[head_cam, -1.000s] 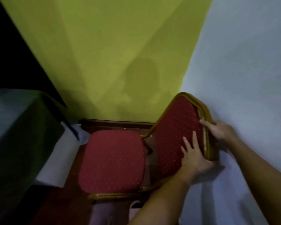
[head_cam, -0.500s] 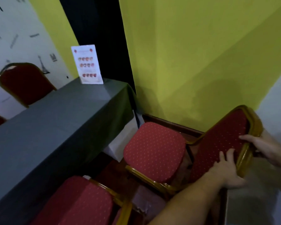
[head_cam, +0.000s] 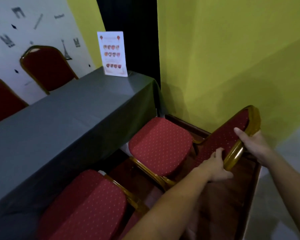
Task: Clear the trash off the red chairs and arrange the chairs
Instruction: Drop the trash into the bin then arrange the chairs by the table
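Now squaring red chair (head_cam: 160,145), lower right: left hand (head_cam: 215,166) and right hand (head_cam: 253,144) clamped on gilt backrest frame (head_cam: 235,153); push evenly toward grey-clothed table (head_cam: 68,122).

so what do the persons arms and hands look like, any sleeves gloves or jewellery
Both forearms are bare as far as the frame shows, with no sleeve in view. The left hand and the right hand wear no gloves, and no ring, watch or bracelet can be seen on the fingers or wrists. No markings show, though the light is dim and the picture is soft.
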